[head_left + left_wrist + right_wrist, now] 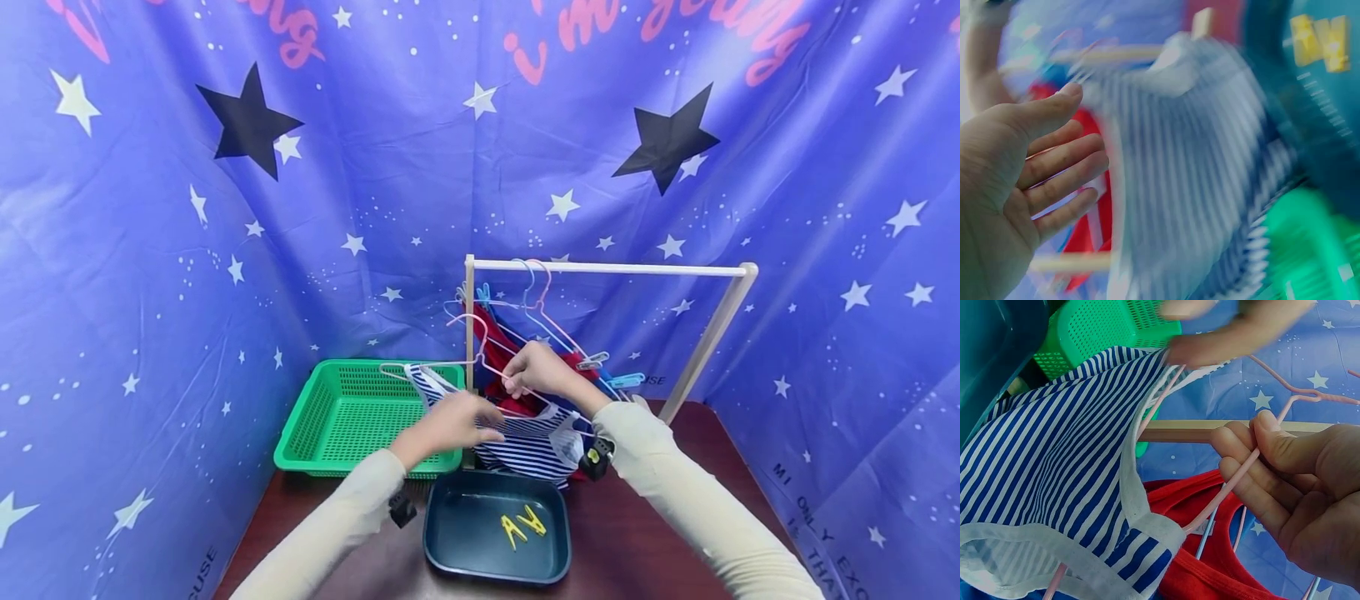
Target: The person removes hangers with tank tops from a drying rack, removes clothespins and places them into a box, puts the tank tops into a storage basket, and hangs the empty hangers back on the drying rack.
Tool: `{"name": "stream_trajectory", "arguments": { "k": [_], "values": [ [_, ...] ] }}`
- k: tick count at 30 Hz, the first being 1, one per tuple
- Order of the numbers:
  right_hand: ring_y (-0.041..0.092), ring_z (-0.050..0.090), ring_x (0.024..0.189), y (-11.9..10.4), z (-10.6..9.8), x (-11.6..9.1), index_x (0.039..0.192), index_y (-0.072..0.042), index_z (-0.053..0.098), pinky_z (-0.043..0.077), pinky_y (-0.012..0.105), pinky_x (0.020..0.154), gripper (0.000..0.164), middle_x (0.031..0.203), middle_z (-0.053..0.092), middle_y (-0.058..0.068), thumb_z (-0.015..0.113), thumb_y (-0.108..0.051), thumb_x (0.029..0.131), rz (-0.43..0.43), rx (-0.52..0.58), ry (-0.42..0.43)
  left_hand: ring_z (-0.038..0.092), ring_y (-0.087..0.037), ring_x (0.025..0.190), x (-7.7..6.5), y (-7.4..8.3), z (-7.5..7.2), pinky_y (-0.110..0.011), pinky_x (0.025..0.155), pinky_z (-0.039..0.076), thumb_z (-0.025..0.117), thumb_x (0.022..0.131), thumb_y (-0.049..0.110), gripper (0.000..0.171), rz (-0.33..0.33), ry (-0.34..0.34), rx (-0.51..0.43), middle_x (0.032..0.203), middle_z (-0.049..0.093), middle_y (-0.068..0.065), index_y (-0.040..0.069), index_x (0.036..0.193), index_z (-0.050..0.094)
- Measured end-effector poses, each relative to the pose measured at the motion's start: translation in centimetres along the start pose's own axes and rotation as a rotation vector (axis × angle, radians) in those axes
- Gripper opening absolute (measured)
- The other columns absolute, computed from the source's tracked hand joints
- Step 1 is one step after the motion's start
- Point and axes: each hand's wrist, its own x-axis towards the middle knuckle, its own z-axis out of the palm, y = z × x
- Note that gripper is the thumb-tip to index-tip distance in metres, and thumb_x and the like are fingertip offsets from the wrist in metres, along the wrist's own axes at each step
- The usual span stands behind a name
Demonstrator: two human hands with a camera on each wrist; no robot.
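My right hand [543, 367] pinches one sloping arm of a pink hanger [1225, 490] between thumb and fingers. On this hanger hangs a blue-and-white striped tank top [1079, 437] with white trim, its straps over the hanger's arms. My left hand [453, 421] is beside the top in the head view. In the left wrist view the left hand [1035, 169] has its fingers extended and nothing in its palm; the striped cloth is blurred there. Behind the top, a red garment [1210, 569] shows in the right wrist view.
A rack with a white bar [637, 268] carries a blue and a pink hanger. Blue clothespins [628, 381] are clipped on the hung things. A green basket [330, 392] stands left. In front, a dark tray [498, 575] holds two yellow clothespins [513, 529].
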Motion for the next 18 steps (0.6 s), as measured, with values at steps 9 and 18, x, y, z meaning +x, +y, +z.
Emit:
{"name": "stream_trajectory", "arguments": {
  "k": [9,18],
  "values": [
    [0.021,0.075,0.067,-0.3,-0.4,-0.3,0.084,0.003,0.077,0.057,0.026,0.059,0.008,0.076,0.077,0.011,0.073,0.000,0.090,0.009,-0.010,-0.002,0.074,-0.017,0.093,-2.1,-4.0,-8.0,-0.035,0.087,0.060,0.080,0.090,0.022,0.020,-0.286,0.120,-0.352,0.102,0.079,-0.005,0.010,0.106,0.079],
    [0.019,0.074,0.065,-0.2,-0.5,-0.4,0.082,0.003,0.077,0.059,0.032,0.063,0.008,0.073,0.077,0.012,0.074,0.000,0.089,0.000,0.020,-0.002,0.072,-0.032,0.107,-3.4,-8.1,-9.5,-0.046,0.096,0.056,0.077,0.091,0.014,0.029,-0.401,0.254,-0.420,0.115,0.075,-0.018,0.000,0.117,0.074]
  ]
}}
